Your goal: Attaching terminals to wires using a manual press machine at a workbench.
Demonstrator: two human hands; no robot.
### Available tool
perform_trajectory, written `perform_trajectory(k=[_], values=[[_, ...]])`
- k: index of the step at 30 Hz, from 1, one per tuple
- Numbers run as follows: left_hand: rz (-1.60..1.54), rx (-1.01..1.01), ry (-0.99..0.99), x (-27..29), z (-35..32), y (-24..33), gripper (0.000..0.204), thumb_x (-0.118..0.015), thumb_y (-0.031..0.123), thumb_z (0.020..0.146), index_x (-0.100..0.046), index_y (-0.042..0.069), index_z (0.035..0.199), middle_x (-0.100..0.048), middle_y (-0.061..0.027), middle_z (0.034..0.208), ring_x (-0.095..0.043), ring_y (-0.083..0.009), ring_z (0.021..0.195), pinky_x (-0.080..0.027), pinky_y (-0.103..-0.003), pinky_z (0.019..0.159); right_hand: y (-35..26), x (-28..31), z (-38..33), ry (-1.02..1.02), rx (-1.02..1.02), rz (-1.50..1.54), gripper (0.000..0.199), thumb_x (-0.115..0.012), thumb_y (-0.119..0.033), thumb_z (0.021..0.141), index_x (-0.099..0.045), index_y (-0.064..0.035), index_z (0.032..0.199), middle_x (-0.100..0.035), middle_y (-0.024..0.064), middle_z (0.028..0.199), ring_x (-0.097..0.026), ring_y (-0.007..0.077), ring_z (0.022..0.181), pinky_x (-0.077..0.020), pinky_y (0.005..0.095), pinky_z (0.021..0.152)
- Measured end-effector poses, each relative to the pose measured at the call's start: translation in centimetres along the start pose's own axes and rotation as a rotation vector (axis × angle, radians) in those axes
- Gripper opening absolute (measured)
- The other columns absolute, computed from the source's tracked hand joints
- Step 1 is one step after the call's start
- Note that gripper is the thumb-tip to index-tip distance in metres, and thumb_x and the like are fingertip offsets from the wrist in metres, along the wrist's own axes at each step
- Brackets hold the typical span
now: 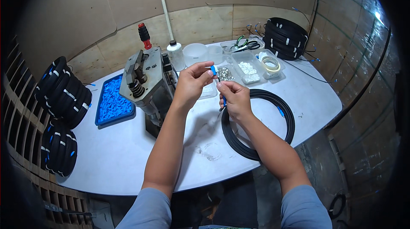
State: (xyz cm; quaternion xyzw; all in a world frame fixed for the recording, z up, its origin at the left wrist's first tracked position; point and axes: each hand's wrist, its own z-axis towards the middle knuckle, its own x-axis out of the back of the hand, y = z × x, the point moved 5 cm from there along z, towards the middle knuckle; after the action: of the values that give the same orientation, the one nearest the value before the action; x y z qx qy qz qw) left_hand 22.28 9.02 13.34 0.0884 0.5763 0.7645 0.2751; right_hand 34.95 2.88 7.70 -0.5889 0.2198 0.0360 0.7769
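My left hand [194,79] pinches a small blue plastic connector piece [213,70] between thumb and fingertips. Just below and to the right, my right hand [234,97] is closed around a thin black cable [218,78], whose upper end meets the blue piece. Whether the end sits inside it is too small to tell. Another bit of blue [224,99] shows beside the right fingers. Under the right wrist lies a coil of black cable [290,122] with a blue piece on its inner side. A bench press with a red-and-black knob [147,71] stands left of my left hand.
A blue tray [102,123] of small blue pieces sits left of the press. Behind my hands are a white bottle [175,54], clear tubs with metal and white parts, tape rolls [270,63] and scissors [245,46]. Bundled black coils [286,39] stand back right; more [64,94] stand left.
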Motion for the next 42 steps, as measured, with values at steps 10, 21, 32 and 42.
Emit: perform_trajectory(k=[10,21,32,42], values=[[0.002,0.036,0.004,0.1,0.2,-0.2,0.031,-0.063,0.005,0.090,-0.060,-0.004,0.120,-0.066,-0.0107,0.102,-0.065,-0.0162,0.091,-0.054,-0.028,0.084,-0.1,0.0,0.2,-0.016,-0.033,-0.019,0.019,-0.071,-0.017,0.087,-0.065,0.0008,0.091,-0.057,0.0012,0.064,-0.053,0.0070,0.049,-0.0441,0.0221,0.042],[-0.055,0.058,-0.001,0.8,0.4,-1.0,0.031,-0.063,0.005,0.090,-0.061,-0.005,0.119,-0.067,-0.0119,0.103,-0.066,-0.0168,0.090,-0.055,-0.028,0.083,-0.2,-0.4,-0.2,-0.011,-0.070,-0.035,0.017,-0.070,-0.016,0.087,-0.065,0.0005,0.087,-0.057,0.0017,0.064,-0.054,0.0080,0.049,-0.0452,0.0226,0.042],[-0.118,0.125,0.016,0.6,0.1,-1.1,0.034,-0.066,0.006,0.088,-0.060,0.000,0.121,-0.065,-0.0096,0.101,-0.063,-0.0164,0.091,-0.052,-0.028,0.081,-0.3,-0.2,-0.2,-0.008,-0.053,-0.023,0.017,-0.071,-0.015,0.087,-0.065,0.0005,0.088,-0.058,0.0022,0.064,-0.054,0.0081,0.049,-0.0461,0.0232,0.042],[-0.208,0.153,-0.010,0.7,0.4,-1.6,0.033,-0.067,0.005,0.087,-0.060,0.001,0.119,-0.066,-0.0091,0.099,-0.064,-0.0160,0.091,-0.053,-0.027,0.080,-0.1,0.0,0.1,-0.028,-0.046,-0.015,0.017,-0.073,-0.017,0.085,-0.064,-0.0016,0.088,-0.056,0.0026,0.064,-0.054,0.0095,0.048,-0.0467,0.0243,0.043]])
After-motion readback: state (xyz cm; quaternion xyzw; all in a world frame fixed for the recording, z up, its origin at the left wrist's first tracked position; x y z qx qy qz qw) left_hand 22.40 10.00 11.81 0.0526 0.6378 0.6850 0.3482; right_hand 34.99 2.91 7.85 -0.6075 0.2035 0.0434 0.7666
